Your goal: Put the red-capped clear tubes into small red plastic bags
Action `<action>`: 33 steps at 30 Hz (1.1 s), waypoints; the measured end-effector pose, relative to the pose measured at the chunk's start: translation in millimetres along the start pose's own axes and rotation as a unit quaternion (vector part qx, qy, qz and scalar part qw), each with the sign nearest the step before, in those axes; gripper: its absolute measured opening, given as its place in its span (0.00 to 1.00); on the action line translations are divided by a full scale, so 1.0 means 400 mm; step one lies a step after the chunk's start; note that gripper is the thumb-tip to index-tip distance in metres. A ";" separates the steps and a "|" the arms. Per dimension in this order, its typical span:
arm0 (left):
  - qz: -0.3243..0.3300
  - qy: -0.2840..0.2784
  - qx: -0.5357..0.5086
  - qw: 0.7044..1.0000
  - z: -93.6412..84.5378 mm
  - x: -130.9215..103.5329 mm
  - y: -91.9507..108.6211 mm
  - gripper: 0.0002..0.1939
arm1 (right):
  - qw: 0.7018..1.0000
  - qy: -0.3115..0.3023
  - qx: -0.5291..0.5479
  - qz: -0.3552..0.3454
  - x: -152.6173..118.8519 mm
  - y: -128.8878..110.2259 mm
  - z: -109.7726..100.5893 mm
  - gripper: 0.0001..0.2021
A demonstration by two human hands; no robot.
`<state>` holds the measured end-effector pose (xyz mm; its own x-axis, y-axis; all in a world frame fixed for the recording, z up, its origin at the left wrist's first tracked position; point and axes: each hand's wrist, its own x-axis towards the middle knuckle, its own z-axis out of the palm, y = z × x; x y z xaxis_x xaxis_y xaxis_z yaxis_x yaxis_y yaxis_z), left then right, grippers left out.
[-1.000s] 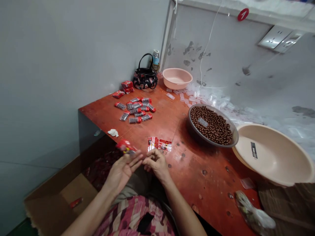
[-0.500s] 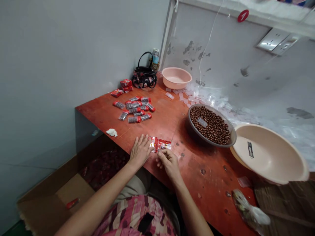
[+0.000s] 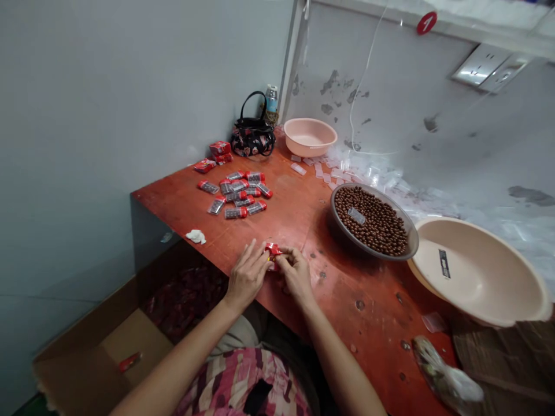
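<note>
Right fingers (image 3: 291, 260) shifted forward, pinching a red packet (image 3: 273, 249); left fingers (image 3: 248, 255) outstretched against it; table edge (image 3: 212, 260) near, bare room ahead.

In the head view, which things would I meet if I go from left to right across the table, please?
White crumpled scrap → left hand → red wrapper → right hand → grey bowl of brown balls → large beige basin.

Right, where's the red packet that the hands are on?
In the head view, the red packet is just below the picture's centre, by the table's near edge, between the left hand and the right hand.
</note>
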<state>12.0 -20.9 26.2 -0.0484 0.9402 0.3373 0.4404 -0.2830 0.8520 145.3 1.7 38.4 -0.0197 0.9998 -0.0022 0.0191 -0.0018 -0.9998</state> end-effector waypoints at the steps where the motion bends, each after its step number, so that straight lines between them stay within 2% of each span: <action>1: -0.034 0.014 -0.046 0.998 -0.008 -0.002 0.010 0.20 | 1.000 -0.004 0.017 0.006 0.002 -0.003 0.003 0.09; 3: -0.126 0.019 -0.150 0.980 -0.027 -0.005 0.023 0.22 | 0.999 -0.027 0.041 0.016 0.007 -0.013 0.006 0.09; 6: -0.258 -0.043 -0.306 0.915 -0.057 -0.006 0.021 0.15 | 0.990 -0.132 0.040 0.043 0.022 -0.028 0.011 0.09; 8: -0.308 -0.065 -0.359 0.878 -0.076 -0.009 0.010 0.13 | 0.978 -0.205 0.000 0.050 0.046 -0.035 0.019 0.08; 9: -0.325 -0.062 -0.366 0.870 -0.085 -0.012 0.004 0.12 | 0.974 -0.222 -0.034 0.042 0.064 -0.038 0.026 0.07; 11: -0.345 -0.043 -0.355 0.868 -0.101 -0.021 -0.008 0.10 | 0.969 -0.206 -0.133 -0.003 0.109 -0.045 0.054 0.07; 13: -0.366 -0.019 -0.355 0.860 -0.113 -0.030 -0.016 0.09 | 0.950 -0.154 -0.263 -0.070 0.161 -0.057 0.105 0.10; 15: -0.392 0.011 -0.381 0.837 -0.120 -0.039 -0.021 0.09 | 0.902 -0.121 -0.397 -0.123 0.208 -0.073 0.178 0.14; 18: -0.421 0.061 -0.439 0.792 -0.127 -0.049 -0.031 0.08 | 0.807 -0.092 -0.569 -0.128 0.258 -0.090 0.295 0.20; 21: -0.420 0.109 -0.505 0.746 -0.139 -0.057 -0.045 0.04 | 0.782 -0.086 -0.606 -0.117 0.279 -0.084 0.367 0.21; 24: -0.405 0.153 -0.561 0.706 -0.154 -0.058 -0.057 0.02 | 0.776 -0.087 -0.614 -0.116 0.281 -0.063 0.373 0.16; 29: -0.407 0.216 -0.606 0.649 -0.165 -0.037 -0.067 0.05 | 0.777 -0.086 -0.618 -0.088 0.284 -0.052 0.315 0.15; 33: -0.406 0.256 -0.608 0.632 -0.166 -0.023 -0.068 0.06 | 0.788 -0.081 -0.607 -0.066 0.290 -0.054 0.290 0.12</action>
<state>-59.1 -34.6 26.6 -0.2370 0.7721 -0.5897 -0.9160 0.0248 0.4005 26.6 115.4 57.7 -0.2268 0.9739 0.0004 0.9464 0.2205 -0.2360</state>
